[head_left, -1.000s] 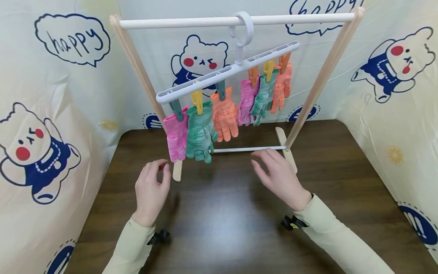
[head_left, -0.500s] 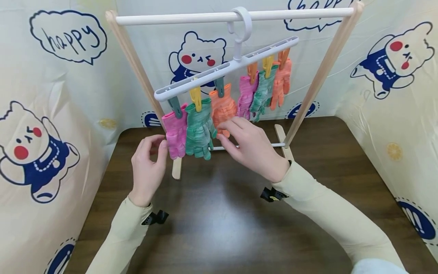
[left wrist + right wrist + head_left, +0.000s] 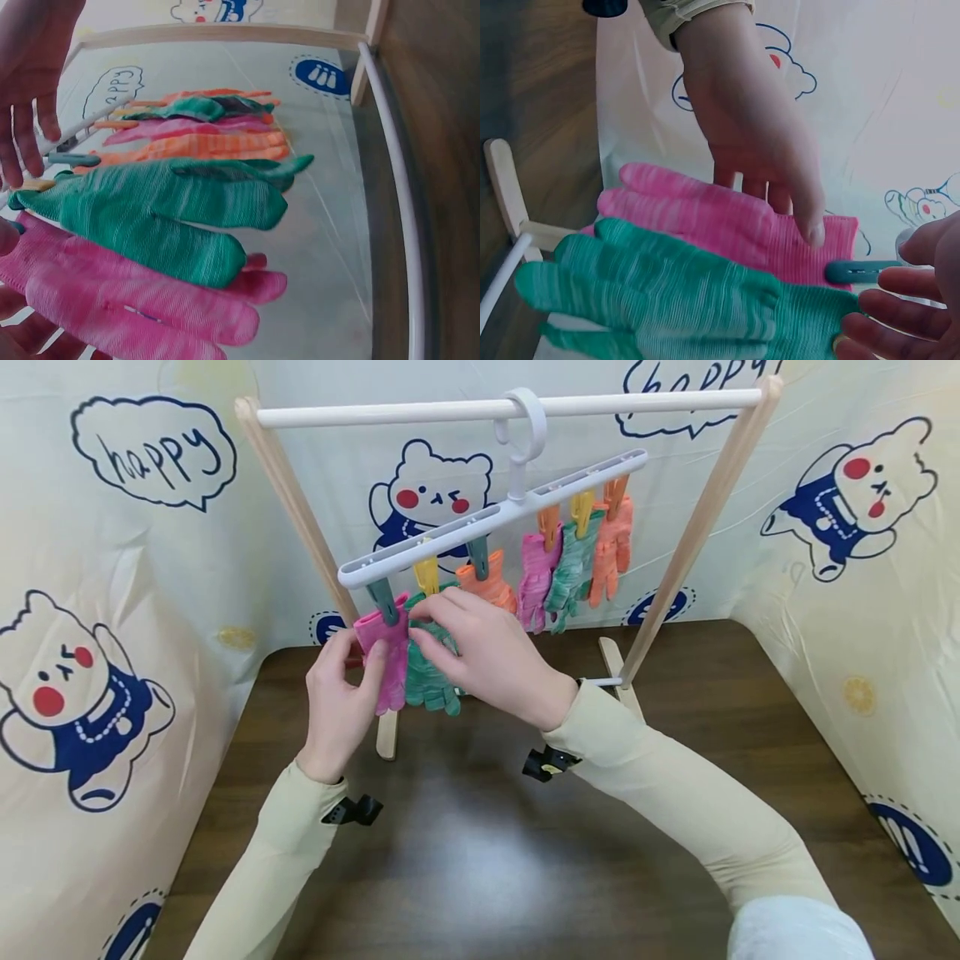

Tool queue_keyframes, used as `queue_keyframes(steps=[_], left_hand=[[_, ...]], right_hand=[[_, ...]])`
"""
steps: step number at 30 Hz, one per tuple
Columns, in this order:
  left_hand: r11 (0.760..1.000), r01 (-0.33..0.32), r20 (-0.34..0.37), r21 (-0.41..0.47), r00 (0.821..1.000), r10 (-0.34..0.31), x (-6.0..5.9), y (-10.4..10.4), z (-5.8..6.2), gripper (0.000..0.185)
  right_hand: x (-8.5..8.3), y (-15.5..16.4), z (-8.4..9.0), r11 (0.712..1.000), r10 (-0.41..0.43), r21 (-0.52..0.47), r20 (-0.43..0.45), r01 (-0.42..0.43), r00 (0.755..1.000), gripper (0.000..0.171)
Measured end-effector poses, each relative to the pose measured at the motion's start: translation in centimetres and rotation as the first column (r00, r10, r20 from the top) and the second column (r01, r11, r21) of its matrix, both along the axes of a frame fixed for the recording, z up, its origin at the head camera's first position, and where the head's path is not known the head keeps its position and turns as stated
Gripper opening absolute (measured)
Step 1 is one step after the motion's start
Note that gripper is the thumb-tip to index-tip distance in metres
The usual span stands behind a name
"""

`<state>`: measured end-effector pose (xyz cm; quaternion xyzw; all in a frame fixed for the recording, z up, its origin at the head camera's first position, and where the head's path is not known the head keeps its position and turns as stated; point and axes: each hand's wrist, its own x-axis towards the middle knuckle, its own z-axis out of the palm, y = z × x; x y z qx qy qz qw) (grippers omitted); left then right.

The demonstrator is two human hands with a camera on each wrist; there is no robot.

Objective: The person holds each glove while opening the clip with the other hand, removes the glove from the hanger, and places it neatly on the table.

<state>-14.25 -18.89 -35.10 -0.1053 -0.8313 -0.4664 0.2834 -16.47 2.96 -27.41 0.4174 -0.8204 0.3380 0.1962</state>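
Note:
In the head view, my left hand (image 3: 337, 702) holds the cuff of the pink glove (image 3: 392, 685), thumb in front and fingers behind. A grey-green clothespin (image 3: 383, 603) grips that glove's cuff from above. My right hand (image 3: 498, 656) is in front of the green glove (image 3: 431, 683), its fingers loosely bent and holding nothing, the fingertips close to the clothespin in the right wrist view. A yellow clothespin (image 3: 426, 577) holds the green glove. Both pins hang from a white clip hanger (image 3: 427, 547). An orange glove (image 3: 487, 583) is partly hidden behind my right hand.
The hanger hooks over a white rod (image 3: 390, 414) on a wooden stand (image 3: 693, 527). Another pink glove (image 3: 537, 578), green glove (image 3: 576, 568) and orange glove (image 3: 611, 556) hang at its far end. A dark wooden table (image 3: 480, 860) lies below, with printed cloth (image 3: 840, 635) around it.
My right hand has moved left from the stand's right side, past the orange glove, to the green glove. My left hand has risen and taken hold of the pink glove's cuff.

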Motion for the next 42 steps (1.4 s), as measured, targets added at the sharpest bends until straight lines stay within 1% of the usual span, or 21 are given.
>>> queue_keyframes(steps=[2,6,11,15,21,28,33,35,40,42], left_hand=[[1.000,0.014,-0.002,0.017,1.000,-0.014,-0.2,0.1,0.1,0.029],[0.997,0.036,0.006,0.061,0.999,-0.037,-0.5,0.4,0.2,0.027],[0.993,0.052,0.020,0.109,0.998,-0.055,-0.4,0.4,0.7,0.025],[0.988,0.063,0.029,0.142,0.997,-0.068,-0.1,0.2,1.0,0.025],[0.985,0.066,0.049,0.162,0.996,-0.075,0.2,-0.3,1.0,0.026],[0.969,0.099,0.076,0.227,0.990,-0.119,0.7,-0.7,1.6,0.027],[0.950,0.100,0.124,0.294,0.982,-0.142,1.1,-1.1,2.1,0.028],[0.945,0.100,0.132,0.310,0.980,-0.147,1.2,-1.3,2.2,0.027],[0.939,0.110,0.126,0.326,0.979,-0.159,1.3,-1.3,2.2,0.026],[0.931,0.120,0.125,0.346,0.977,-0.172,1.3,-1.2,2.2,0.025]], right_hand=[[-0.1,-0.8,0.2,1.000,0.011,-0.009,0.024,-0.011,1.000,0.024],[-0.2,-1.7,0.3,0.999,0.015,-0.032,0.041,-0.014,0.999,0.023],[-0.4,-2.2,0.5,0.999,0.006,-0.048,0.067,-0.003,0.998,0.023],[-0.5,-2.3,0.6,0.999,-0.018,-0.026,0.090,0.020,0.996,0.026],[-0.7,-2.4,0.3,0.999,-0.040,0.009,0.096,0.039,0.995,0.027],[-1.0,-2.8,0.2,0.999,-0.049,0.014,0.114,0.048,0.992,0.029],[-1.2,-2.9,0.0,0.998,-0.056,0.005,0.123,0.056,0.991,0.029],[-1.3,-2.9,-0.1,0.998,-0.064,0.007,0.130,0.063,0.989,0.029],[-1.5,-3.1,-0.2,0.997,-0.074,0.008,0.147,0.073,0.986,0.032],[-1.5,-3.1,-0.1,0.998,-0.069,-0.001,0.149,0.070,0.986,0.033]])
